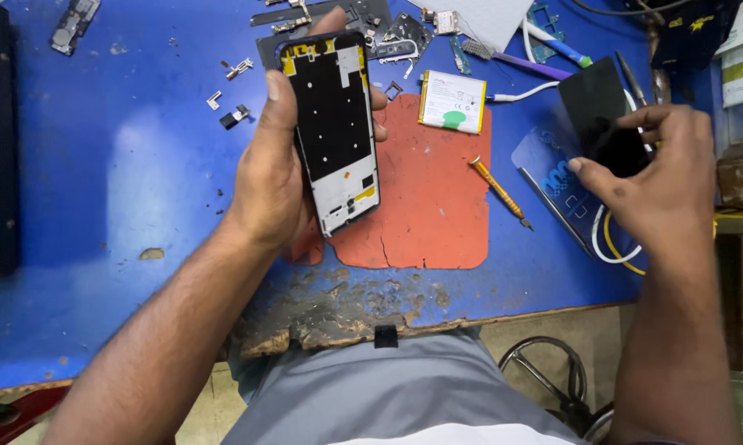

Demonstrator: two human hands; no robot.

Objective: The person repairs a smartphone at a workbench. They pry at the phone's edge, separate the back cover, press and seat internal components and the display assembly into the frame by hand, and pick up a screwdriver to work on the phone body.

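- A stripped phone frame [335, 132] is held in the left hand [276, 173], above the left part of the orange work mat [433, 206]; thumb and fingers are clamped on the frame's two long edges, its inner side facing up.
- The frame is tilted slightly, its top end pointing away from the body.
- A black glass panel [595, 107] is touched by the right hand [656, 177], well to the right of the mat; the fingers are curled over the panel's lower edge, the forefinger stretched along it. Whether the panel is actually gripped cannot be told.
- A white battery [452, 101] is seen lying on the mat's upper right corner.
- A yellow-handled screwdriver [498, 190] lies at the mat's right edge, tip pointing away from the mat.
- Small metal parts [231, 95] are scattered on the blue table [124, 165] to the left of the mat.
- Purple-handled tools [520, 59] lie beyond the mat's far right corner.
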